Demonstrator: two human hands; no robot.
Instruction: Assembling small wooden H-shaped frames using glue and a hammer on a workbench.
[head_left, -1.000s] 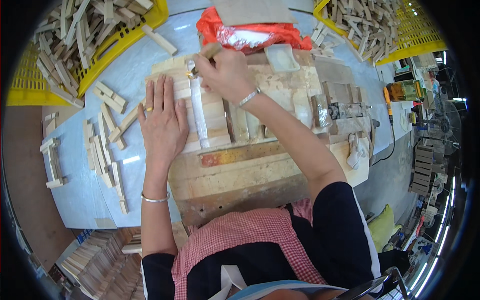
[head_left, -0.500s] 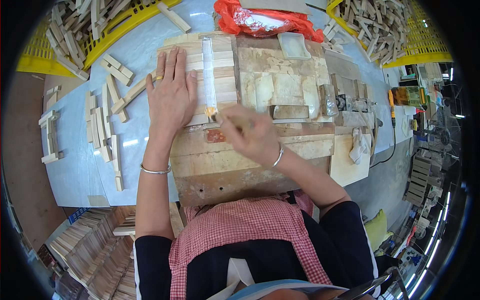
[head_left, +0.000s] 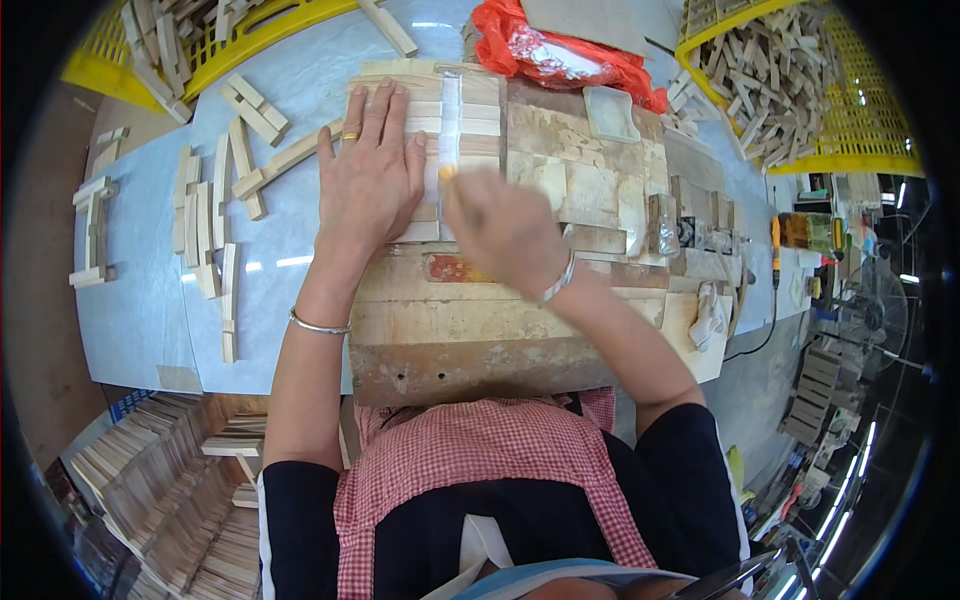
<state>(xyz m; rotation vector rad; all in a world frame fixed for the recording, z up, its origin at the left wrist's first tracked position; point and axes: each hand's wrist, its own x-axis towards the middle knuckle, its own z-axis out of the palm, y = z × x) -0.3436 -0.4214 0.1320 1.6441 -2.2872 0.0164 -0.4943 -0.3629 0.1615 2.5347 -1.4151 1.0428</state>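
Right hand (head_left: 505, 232) fingers pinched on small brush-like tool (head_left: 447, 172), blurred; moved back up the pale strip (head_left: 449, 110) from lower down half a second ago. Left hand (head_left: 372, 180) fingers spread flat, still pressing the wood slats (head_left: 420, 100) just left of the strip. Wooden jig block (head_left: 480, 320) beneath, on worktop (head_left: 140, 300); loose sticks (head_left: 205, 230) further left.

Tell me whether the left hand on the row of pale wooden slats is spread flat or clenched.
Spread flat: the left hand lies palm down, fingers extended, on the row of pale wooden slats.
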